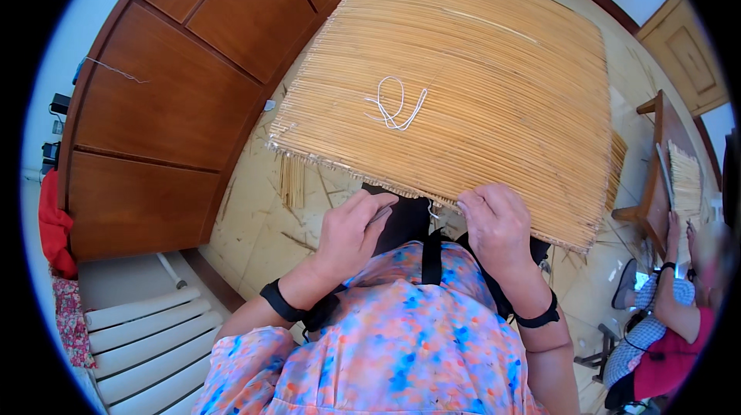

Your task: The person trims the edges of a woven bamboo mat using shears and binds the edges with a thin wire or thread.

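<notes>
A large mat of straight yellow reed stalks (463,52) spreads out in front of me, its near edge close to my lap. At that edge my right hand (498,218) is closed, thumb and fingers pinching the mat's rim. My left hand (351,230) sits just below the rim, left of the middle, with its fingers curled together; what they hold, if anything, is hidden. Between my hands, a short end of white string (432,210) hangs at the rim. A looped white cord (397,106) lies loose on top of the mat.
Brown wooden cabinets (170,91) line the left, above a white slatted radiator (154,338). Reed bundles (292,181) and scraps lie on the tiled floor (247,222). At right, another person's hands (679,237) are at a smaller reed mat (685,176) on a wooden bench (656,191).
</notes>
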The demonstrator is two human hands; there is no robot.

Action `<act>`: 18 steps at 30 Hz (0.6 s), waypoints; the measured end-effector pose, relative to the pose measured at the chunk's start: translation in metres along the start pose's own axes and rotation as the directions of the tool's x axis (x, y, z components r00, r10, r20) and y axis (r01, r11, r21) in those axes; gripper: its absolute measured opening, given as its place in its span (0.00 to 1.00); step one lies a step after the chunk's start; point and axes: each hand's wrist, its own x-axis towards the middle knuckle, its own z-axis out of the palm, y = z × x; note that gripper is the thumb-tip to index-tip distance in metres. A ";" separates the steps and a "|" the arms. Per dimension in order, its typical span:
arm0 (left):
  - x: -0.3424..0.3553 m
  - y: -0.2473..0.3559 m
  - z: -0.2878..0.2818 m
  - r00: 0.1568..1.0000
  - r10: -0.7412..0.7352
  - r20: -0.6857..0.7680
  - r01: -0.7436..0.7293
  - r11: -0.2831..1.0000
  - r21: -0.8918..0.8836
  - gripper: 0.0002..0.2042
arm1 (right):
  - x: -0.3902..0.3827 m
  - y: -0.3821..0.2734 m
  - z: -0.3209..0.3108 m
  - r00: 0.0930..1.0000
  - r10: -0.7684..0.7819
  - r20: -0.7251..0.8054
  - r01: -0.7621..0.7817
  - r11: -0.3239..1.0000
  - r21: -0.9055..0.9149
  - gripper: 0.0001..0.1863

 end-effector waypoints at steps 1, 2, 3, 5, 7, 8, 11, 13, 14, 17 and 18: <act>0.001 -0.001 0.000 0.998 0.064 -0.014 -0.064 0.997 0.034 0.09 | -0.001 0.001 -0.002 1.000 0.007 0.004 -0.007 1.000 -0.009 0.08; 0.001 -0.003 0.001 0.998 0.067 -0.008 -0.066 0.998 0.024 0.09 | -0.002 0.002 -0.004 1.000 0.008 0.007 -0.008 1.000 -0.010 0.08; 0.001 -0.004 0.002 0.994 0.113 -0.009 -0.111 0.988 0.106 0.12 | -0.003 0.003 -0.007 1.000 0.010 0.010 -0.010 1.000 -0.011 0.08; 0.002 -0.009 0.005 0.987 0.164 0.002 -0.162 0.972 0.171 0.14 | -0.005 0.006 -0.014 1.000 0.009 0.030 -0.008 0.999 -0.047 0.09; 0.005 -0.012 0.010 0.927 0.371 -0.052 -0.340 0.890 0.305 0.15 | -0.009 0.010 -0.020 0.999 0.012 0.050 -0.008 0.997 -0.082 0.09; 0.006 -0.009 0.012 0.926 0.375 -0.046 -0.347 0.892 0.289 0.15 | -0.012 0.012 -0.022 0.999 0.000 0.046 0.003 0.997 -0.078 0.09; 0.012 -0.001 0.017 0.884 0.465 -0.056 -0.417 0.836 0.356 0.16 | -0.019 0.015 -0.028 0.999 -0.005 0.046 0.008 0.997 -0.082 0.09; 0.014 -0.003 0.023 0.863 0.503 -0.045 -0.460 0.821 0.339 0.17 | -0.023 0.015 -0.031 0.999 0.000 0.049 0.004 0.996 -0.084 0.08; 0.016 -0.002 0.023 0.862 0.505 -0.041 -0.465 0.821 0.332 0.17 | -0.024 0.015 -0.033 1.000 -0.011 0.019 0.012 0.997 -0.070 0.09; 0.022 0.010 0.015 0.899 0.434 0.054 -0.427 0.847 0.315 0.19 | -0.033 0.010 -0.039 0.998 -0.039 -0.045 0.038 0.999 -0.023 0.10; 0.024 0.015 0.008 0.924 0.368 0.106 -0.382 0.871 0.309 0.20 | -0.036 0.008 -0.040 0.995 -0.064 -0.079 0.065 0.998 0.010 0.10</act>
